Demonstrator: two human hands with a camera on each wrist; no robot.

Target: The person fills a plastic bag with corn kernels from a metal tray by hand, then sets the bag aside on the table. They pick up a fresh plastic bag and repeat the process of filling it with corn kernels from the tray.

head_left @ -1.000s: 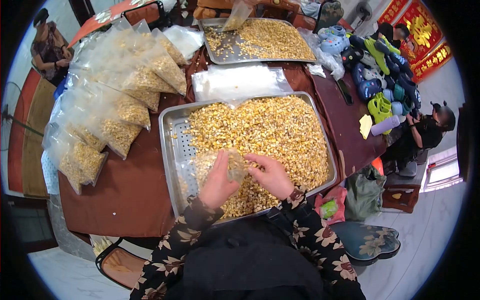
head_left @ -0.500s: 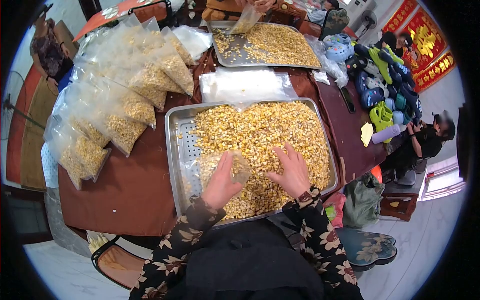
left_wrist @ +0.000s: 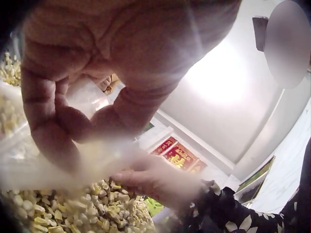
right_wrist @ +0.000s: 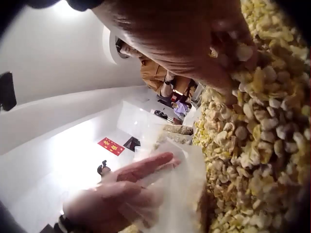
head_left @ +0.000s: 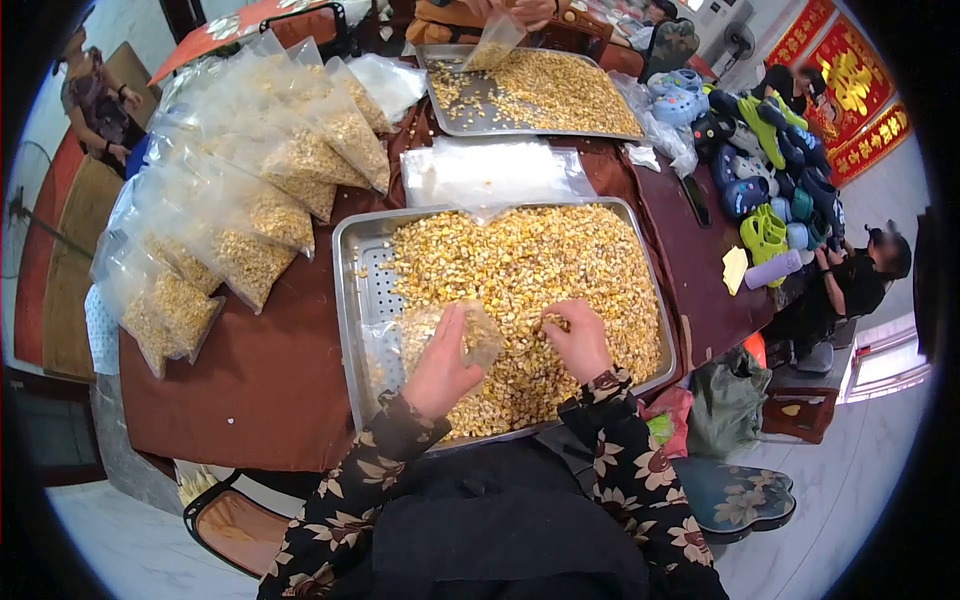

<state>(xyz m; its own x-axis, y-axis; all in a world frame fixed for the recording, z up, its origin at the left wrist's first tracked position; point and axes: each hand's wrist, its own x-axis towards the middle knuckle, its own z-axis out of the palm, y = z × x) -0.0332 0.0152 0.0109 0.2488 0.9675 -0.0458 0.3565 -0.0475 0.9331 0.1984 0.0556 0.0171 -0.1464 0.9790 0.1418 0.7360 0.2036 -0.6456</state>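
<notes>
A metal tray (head_left: 349,330) with a perforated bottom holds a broad heap of dried corn kernels (head_left: 540,255). Over its left part my left hand (head_left: 440,368) grips a clear plastic bag (head_left: 484,338), with thumb and fingertips pinching the film in the left wrist view. Kernels show through the bag's side. To its right, my right hand (head_left: 582,345) has its fingers curled down into the heap. Some kernels (right_wrist: 243,52) sit against those curled fingers in the right wrist view.
Several filled bags (head_left: 255,245) crowd the table's left. Flat plastic bags (head_left: 495,175) lie behind the tray. At the back, another person's hands (head_left: 530,12) are by a second corn tray (head_left: 460,128). Shoes (head_left: 765,150) and a purple bottle (head_left: 772,268) are at right.
My right hand moved away from the bag to the right, spread its fingers over the corn, then curled them into the kernels. The left hand stays on the bag.
</notes>
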